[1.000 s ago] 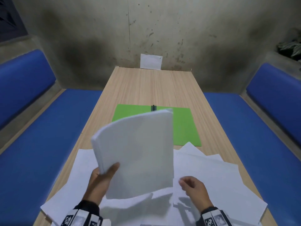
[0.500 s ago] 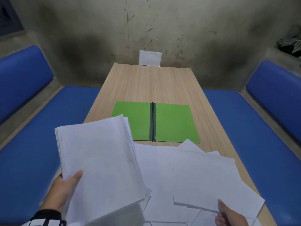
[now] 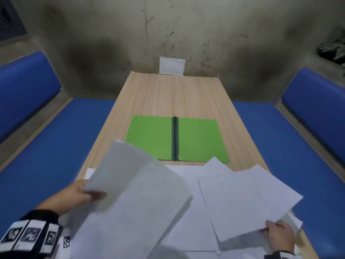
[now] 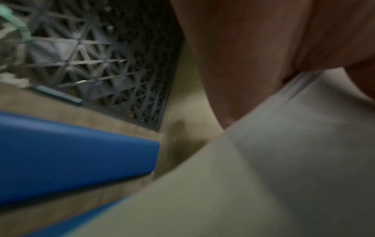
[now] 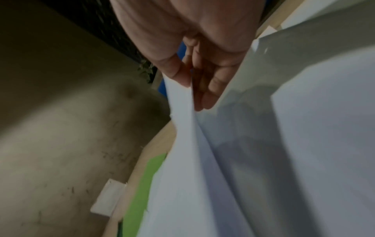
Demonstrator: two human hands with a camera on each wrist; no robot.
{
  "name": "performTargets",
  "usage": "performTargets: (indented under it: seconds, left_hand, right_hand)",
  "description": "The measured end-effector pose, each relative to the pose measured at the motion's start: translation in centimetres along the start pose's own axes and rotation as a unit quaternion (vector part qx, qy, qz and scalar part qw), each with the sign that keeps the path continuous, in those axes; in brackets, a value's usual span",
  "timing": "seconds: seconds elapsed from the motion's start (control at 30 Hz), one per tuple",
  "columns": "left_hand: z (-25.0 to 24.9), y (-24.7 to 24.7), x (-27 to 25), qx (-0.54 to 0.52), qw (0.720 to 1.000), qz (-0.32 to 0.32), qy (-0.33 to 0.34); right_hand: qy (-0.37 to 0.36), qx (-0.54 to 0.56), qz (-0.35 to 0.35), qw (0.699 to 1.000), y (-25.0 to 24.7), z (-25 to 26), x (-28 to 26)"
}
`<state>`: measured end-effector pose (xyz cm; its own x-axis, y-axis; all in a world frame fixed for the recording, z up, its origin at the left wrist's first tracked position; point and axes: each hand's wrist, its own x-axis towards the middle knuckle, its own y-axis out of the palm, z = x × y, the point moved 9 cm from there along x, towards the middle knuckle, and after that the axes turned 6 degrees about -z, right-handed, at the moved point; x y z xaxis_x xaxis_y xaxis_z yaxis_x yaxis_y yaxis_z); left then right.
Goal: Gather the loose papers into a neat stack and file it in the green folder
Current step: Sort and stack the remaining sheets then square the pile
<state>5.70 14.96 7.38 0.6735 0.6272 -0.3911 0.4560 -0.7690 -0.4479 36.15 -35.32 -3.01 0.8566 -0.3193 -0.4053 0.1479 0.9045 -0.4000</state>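
My left hand [image 3: 82, 193] grips a thick stack of white papers [image 3: 134, 193] by its left edge and holds it tilted above the near table; the wrist view shows the thumb pressed on the stack [image 4: 304, 144]. My right hand [image 3: 276, 234] pinches the near corner of a loose white sheet [image 3: 248, 200], lifted slightly at the right; thumb and fingers [image 5: 209, 89] close on that sheet [image 5: 202, 160]. More loose papers [image 3: 188, 217] lie spread beneath. The green folder [image 3: 177, 139] lies open flat in the middle of the table, beyond the papers.
The wooden table [image 3: 175, 96] runs to a stained wall, where a white card [image 3: 171, 68] leans. Blue benches [image 3: 48, 156] flank both sides, the right one [image 3: 291, 146] close to the table edge. Dark leaves [image 3: 332, 51] sit on the right ledge.
My left hand has swung the stack from far left back toward the middle, tilted over the table. My right hand has taken the right sheet's corner and lifted it.
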Motion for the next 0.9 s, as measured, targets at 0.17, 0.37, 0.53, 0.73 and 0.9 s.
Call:
performTargets:
  seconds: [0.17,0.37,0.53,0.73,0.9]
  left_hand:
    - [-3.3,4.8,0.2,0.323,0.934,0.153,0.023]
    - [-1.4,13.2,2.9,0.534,0.81,0.211,0.119]
    - [0.3,16.1,4.5,0.566,0.78,0.191,0.186]
    - [1.5,16.7,4.8,0.593,0.758,0.21,0.169]
    - [0.3,16.8,4.2,0.609,0.748,0.2,0.173]
  right_hand:
    - [-0.001,-0.027,0.003,1.0,0.9,0.5,1.9]
    - [-0.055,-0.095,0.113,0.988,7.0,2.2,-1.4]
    - [-0.048,-0.201,0.202,0.957,11.4,1.6,-4.3]
    - [-0.026,-0.249,0.277,0.928,13.3,1.4,-6.3]
    - [-0.009,-0.303,0.294,0.906,14.1,1.2,-6.9]
